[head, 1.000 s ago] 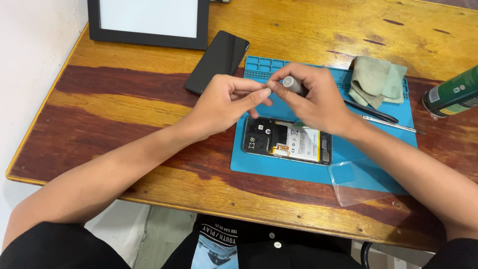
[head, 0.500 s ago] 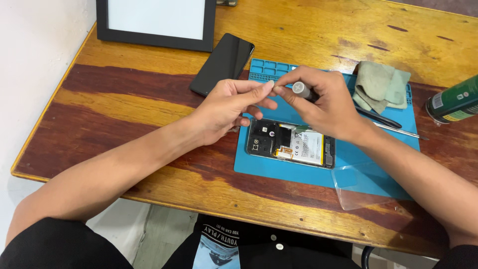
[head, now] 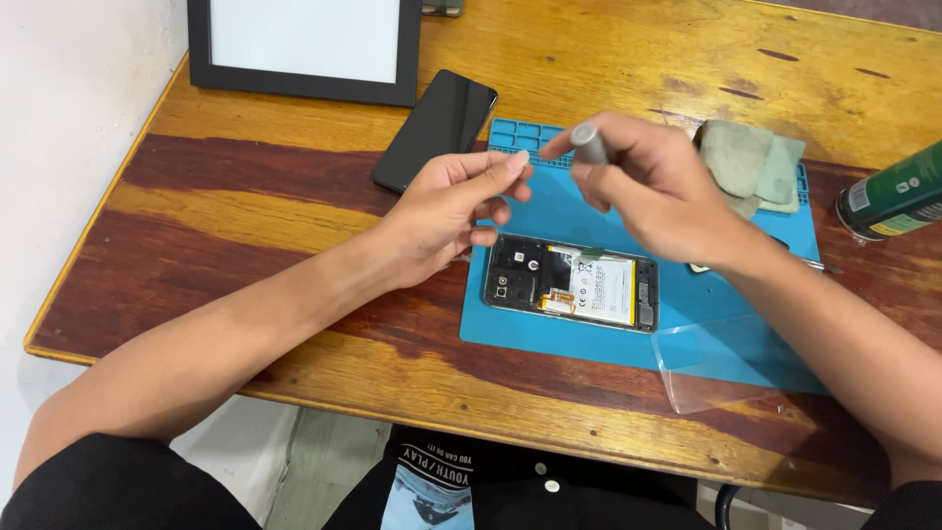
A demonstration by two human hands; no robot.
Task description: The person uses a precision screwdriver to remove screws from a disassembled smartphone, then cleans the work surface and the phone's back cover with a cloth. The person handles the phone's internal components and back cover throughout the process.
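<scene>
An opened phone (head: 574, 284) with its battery and black boards showing lies flat on a blue work mat (head: 549, 211). My right hand (head: 653, 186) hovers above the mat's far part, holding a small grey screwdriver (head: 589, 142) by its round cap. My left hand (head: 453, 208) floats just left of it, thumb and forefinger pinched near the screwdriver's hidden tip; whether a tiny part sits between them is too small to see. Both hands are above the phone, not touching it.
A black phone back cover (head: 437, 128) lies left of the mat, near a black picture frame (head: 304, 49). A folded green cloth (head: 751, 162), a green spray can (head: 893, 191), thin metal tweezers (head: 814, 263) and a clear plastic sheet (head: 726, 358) sit on the wooden table (head: 245, 226).
Both hands have lifted a little and moved away from me, the right hand raising the screwdriver's cap higher. The phone and mat stayed put.
</scene>
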